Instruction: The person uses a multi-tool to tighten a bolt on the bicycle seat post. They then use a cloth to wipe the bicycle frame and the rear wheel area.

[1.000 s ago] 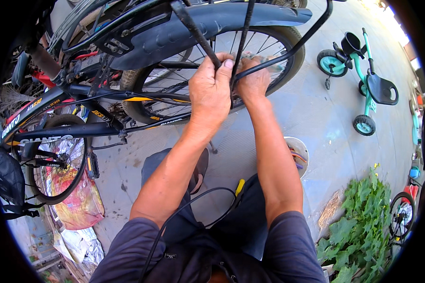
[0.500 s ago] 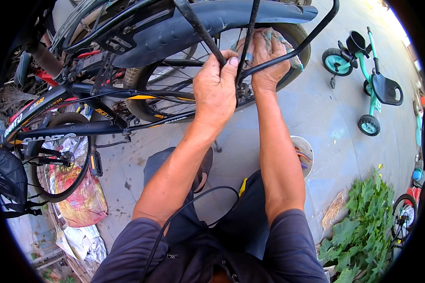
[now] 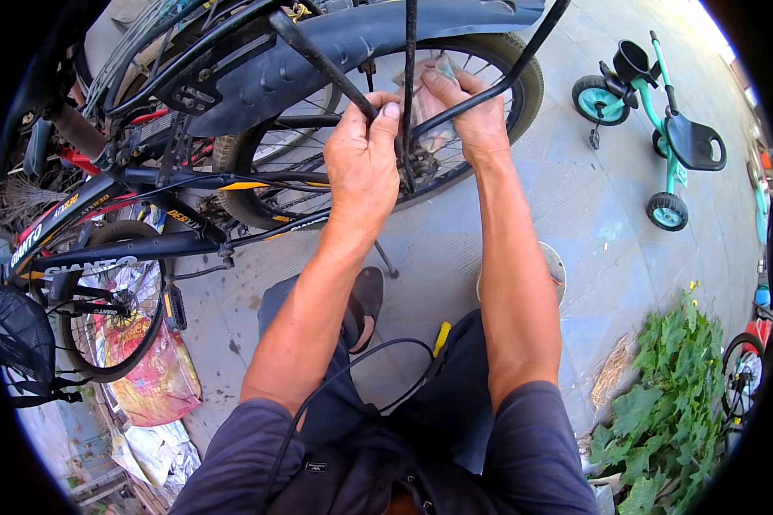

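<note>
A black bicycle (image 3: 172,245) stands in front of me, its rear wheel (image 3: 531,99) under a dark mudguard (image 3: 318,60). My left hand (image 3: 361,159) is closed, thumb and fingers pinching the lower end of a black rack strut (image 3: 318,64). Beside it, my right hand (image 3: 479,116) grips a pale, crumpled rag (image 3: 438,133) by the spokes, just above the hub. Part of the rag and some fingers are hidden behind the upright strut (image 3: 410,51) and the bent rack tube (image 3: 511,77).
A turquoise and black child's tricycle (image 3: 672,137) stands at the right. A round container (image 3: 555,268) sits partly behind my right forearm. Leafy green plants (image 3: 670,386) grow at lower right. A colourful sack (image 3: 146,369) lies at lower left; a black cable (image 3: 343,369) crosses my lap.
My right hand has drawn the rag inward from near the tyre toward the hub. My left hand keeps its hold on the strut. The whole view has shifted slightly.
</note>
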Demonstrator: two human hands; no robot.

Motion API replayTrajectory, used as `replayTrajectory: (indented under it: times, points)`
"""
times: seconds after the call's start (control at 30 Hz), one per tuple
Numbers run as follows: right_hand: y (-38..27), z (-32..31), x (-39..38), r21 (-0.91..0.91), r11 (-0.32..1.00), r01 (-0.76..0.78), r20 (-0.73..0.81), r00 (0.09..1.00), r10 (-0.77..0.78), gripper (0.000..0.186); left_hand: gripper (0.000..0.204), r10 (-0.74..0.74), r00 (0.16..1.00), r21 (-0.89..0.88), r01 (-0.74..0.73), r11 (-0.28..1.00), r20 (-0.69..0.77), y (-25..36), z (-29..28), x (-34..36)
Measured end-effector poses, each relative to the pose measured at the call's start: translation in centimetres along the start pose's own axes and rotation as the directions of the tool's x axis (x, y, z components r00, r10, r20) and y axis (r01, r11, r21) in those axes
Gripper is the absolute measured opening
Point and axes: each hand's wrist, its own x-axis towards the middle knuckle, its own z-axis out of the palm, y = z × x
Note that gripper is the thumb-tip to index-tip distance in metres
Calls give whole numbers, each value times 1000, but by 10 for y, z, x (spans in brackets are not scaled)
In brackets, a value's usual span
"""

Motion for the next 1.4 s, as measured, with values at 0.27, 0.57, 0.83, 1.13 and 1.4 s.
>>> replayTrajectory:
  times: [0.27, 0.57, 0.83, 1.13, 1.4]
  points:
    - [-3, 22, 6, 315, 949, 9, -49, 999, 7, 26, 18, 48, 999, -25, -48, 999, 14, -4, 1, 2]
    - [1, 15, 6, -161, 966, 205, 72, 978, -195, 32, 13, 53, 998, -20, -54, 998, -43, -3, 4, 0]
    - [16, 13, -15, -547, 817, 182, 93, 983, -157, 32, 14, 69, 995, -31, -71, 997, -79, -6, 6, 2]
    - [7, 23, 11, -145, 953, 266, -124, 951, -284, 41, 20, 76, 997, 42, -75, 996, -21, -5, 2, 1]
    - [6, 3, -7, -532, 779, 331, 207, 943, -260, 30, 18, 3, 999, -43, -5, 999, -36, -3, 4, -1]
